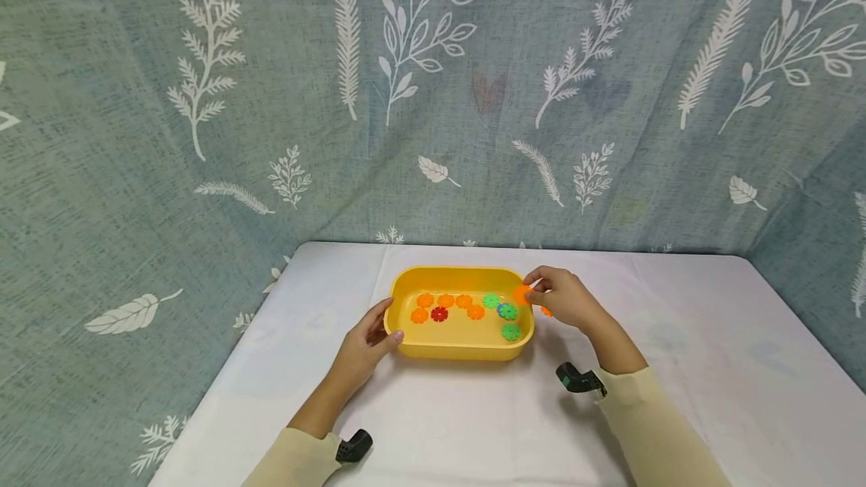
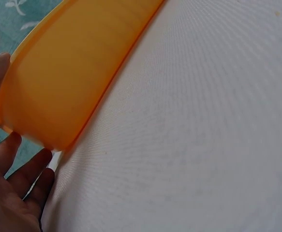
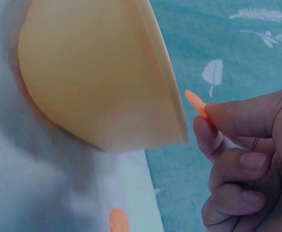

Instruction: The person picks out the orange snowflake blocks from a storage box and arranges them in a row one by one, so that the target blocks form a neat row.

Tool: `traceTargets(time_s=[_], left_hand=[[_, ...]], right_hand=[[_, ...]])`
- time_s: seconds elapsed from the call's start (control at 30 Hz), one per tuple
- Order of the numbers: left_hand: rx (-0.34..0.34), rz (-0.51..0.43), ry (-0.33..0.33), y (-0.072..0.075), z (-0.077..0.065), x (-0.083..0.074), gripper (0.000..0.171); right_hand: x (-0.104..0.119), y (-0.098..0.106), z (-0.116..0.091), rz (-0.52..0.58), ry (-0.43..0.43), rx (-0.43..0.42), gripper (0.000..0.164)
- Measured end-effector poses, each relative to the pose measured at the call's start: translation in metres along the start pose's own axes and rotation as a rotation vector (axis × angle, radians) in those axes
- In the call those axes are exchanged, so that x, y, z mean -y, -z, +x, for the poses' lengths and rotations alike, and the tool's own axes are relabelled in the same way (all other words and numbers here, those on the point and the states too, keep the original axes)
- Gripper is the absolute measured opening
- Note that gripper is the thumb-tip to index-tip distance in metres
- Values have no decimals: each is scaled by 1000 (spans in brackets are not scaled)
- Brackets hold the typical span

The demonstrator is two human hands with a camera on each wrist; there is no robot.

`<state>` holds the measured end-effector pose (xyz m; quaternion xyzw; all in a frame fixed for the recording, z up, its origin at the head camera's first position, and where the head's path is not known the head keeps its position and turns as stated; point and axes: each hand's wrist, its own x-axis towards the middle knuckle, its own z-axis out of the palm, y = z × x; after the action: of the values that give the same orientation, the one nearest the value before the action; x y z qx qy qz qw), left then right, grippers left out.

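Note:
A yellow plastic tub (image 1: 446,352) stands on the white cloth, with several flower-shaped notched discs inside: orange ones (image 1: 425,300), a dark red one (image 1: 440,314), green ones (image 1: 510,332) and a bit of blue under one green disc. My left hand (image 1: 368,344) holds the tub's left end, thumb at the front corner of the rim and fingers against the end wall (image 2: 44,96). Between thumb and index finger, my right hand (image 1: 564,297) pinches an orange disc (image 3: 196,102) at the tub's right rim. The other right fingers are curled in.
Another orange disc (image 1: 546,312) lies on the cloth just right of the tub, partly under the right hand. Behind the table (image 1: 676,307) hangs a grey-green curtain (image 1: 433,194) with white leaf patterns. Each sleeve carries a small black wrist camera (image 1: 578,379).

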<state>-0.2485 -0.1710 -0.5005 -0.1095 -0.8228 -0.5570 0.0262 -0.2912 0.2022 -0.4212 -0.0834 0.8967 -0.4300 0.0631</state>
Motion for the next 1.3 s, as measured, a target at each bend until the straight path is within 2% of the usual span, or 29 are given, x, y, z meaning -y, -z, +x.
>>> traceTargets(time_s=[0.43, 1.0, 1.1, 1.17, 1.3], left_hand=[[-4, -5, 15, 0, 0, 0, 65], [11, -5, 24, 1, 2, 2, 66], [21, -6, 38, 0, 1, -3, 67], [29, 6, 48, 1, -2, -14, 67], [20, 23, 55, 1, -2, -13, 66]], right_hand=[[-23, 15, -9, 17, -51, -30, 25], [-54, 38, -11, -86, -138, -30, 28], [-61, 41, -12, -102, -147, -27, 28], [-65, 44, -14, -100, -153, -29, 28], [-73, 49, -19, -87, -144, -31, 29]])
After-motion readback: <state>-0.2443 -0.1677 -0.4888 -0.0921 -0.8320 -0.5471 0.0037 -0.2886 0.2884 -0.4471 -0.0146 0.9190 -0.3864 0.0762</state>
